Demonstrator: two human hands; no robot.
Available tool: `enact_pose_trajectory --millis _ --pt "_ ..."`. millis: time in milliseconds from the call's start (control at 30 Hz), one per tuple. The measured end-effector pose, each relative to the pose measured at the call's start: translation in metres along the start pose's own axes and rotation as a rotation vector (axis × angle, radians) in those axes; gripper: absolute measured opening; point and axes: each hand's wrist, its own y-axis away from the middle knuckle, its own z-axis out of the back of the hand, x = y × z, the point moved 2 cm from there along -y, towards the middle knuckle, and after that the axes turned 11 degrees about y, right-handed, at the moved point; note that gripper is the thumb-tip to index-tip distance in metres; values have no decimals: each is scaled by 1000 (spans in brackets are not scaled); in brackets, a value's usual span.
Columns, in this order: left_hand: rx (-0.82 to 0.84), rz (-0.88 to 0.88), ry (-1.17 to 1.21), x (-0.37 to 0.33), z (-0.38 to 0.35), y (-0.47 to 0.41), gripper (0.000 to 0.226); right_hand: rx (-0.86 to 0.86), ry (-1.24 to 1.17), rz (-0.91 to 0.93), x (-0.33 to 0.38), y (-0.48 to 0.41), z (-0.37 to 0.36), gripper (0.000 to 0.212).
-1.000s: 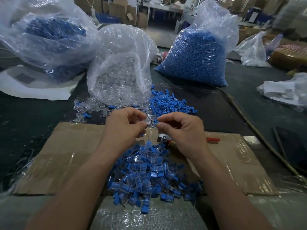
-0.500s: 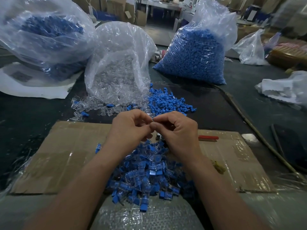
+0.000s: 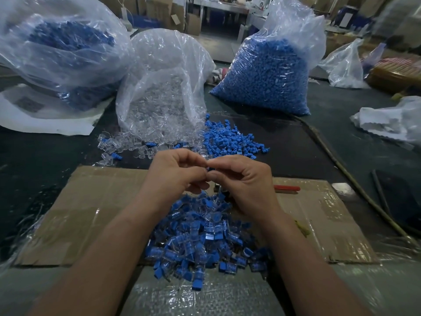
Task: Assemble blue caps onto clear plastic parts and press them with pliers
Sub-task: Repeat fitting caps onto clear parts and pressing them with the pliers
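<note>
Both hands meet fingertip to fingertip over the capped-parts pile.

Left hand [image 3: 175,176] and right hand [image 3: 246,181]: fingers curled, thumb and forefinger tips pinched and touching each other; can't tell what's between them, it's hidden. Directly below, heap of clear parts with blue caps fitted [image 3: 205,238] on taped cardboard [image 3: 91,213]. Red pliers handle [image 3: 287,188] pokes out just beside the right hand, the rest is covered. Beyond the cardboard on the dark tabletop [image 3: 34,160]: loose blue caps [image 3: 230,142] right of centre, loose clear parts [image 3: 123,147] left of them, at the mouth of the clear-parts bag [image 3: 164,87]. Full bag of blue caps [image 3: 266,74] back right, another bag [image 3: 61,46] back left.
</note>
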Motion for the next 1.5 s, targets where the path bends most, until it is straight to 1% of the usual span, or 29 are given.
enact_pose_trajectory --millis 200,267,333,433,567,733,967,1033,1100,1200,1267,1367,1433,1500 --pt "11 -17 3 -1 0 1 13 39 -59 -8 0 0 3 34" --pt "0 -32 7 -1 0 1 13 64 -73 -36 0 0 3 36" --pt "-4 -34 21 -1 0 0 13 55 -77 -40 0 1 2 37" --pt "21 -8 51 -1 1 0 12 12 -50 4 2 1 4 31" --pt "68 57 122 -1 5 0 11 -14 -26 33 0 1 5 34" --pt "77 68 112 -1 5 -1 11 -17 55 92 1 1 6 35" --pt "87 78 122 -1 4 -1 12 -22 99 116 2 0 8 33" --pt "79 69 103 0 3 0 13 -13 105 123 2 1 8 31" --pt "72 56 66 1 2 0 9 -8 117 138 1 1 8 30" --pt "73 36 30 1 2 0 11 15 129 146 2 0 8 31" --pt "75 29 35 1 2 0 11 54 126 70 2 -1 11 32" --pt "58 24 49 1 4 0 10 102 143 -153 -5 -3 26 32" --pt "39 17 51 1 6 -2 10 138 204 -290 -16 -4 43 30" --pt "23 8 53 1 7 -2 10 246 331 -413 -29 -2 59 31"
